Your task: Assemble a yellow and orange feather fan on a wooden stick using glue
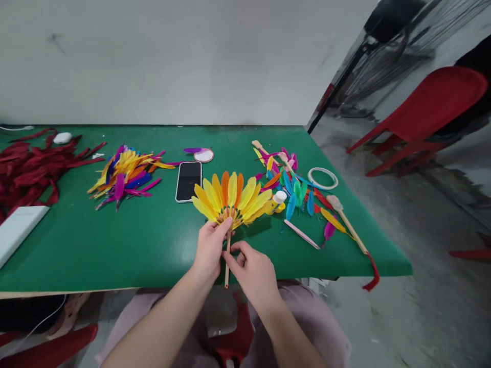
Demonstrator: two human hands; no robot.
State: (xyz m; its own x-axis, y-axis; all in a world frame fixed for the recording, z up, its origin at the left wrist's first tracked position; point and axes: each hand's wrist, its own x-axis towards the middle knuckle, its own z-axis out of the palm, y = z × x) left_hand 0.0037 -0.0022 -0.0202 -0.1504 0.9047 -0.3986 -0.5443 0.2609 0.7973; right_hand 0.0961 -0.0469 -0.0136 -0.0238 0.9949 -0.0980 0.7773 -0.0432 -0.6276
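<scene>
A feather fan (232, 197) of yellow and orange feathers spreads upward from a thin wooden handle (227, 273). My left hand (210, 245) is closed around the base of the feathers, its thumb pressed on the front. Lower down, my right hand (253, 268) pinches the handle between thumb and fingertips. Just right of the fan stands a small bottle with a white cap (280, 197). Tweezers (302, 234) lie on the green table near my right hand.
A phone (188, 182) lies behind my left hand. Feather piles (125, 174) sit left and right. A tape roll (322, 178) and a tasselled wooden handle (352, 225) lie at right. Dark red ribbons (30, 168) and a white box (19, 232) are far left; a red chair (433, 107) stands beyond.
</scene>
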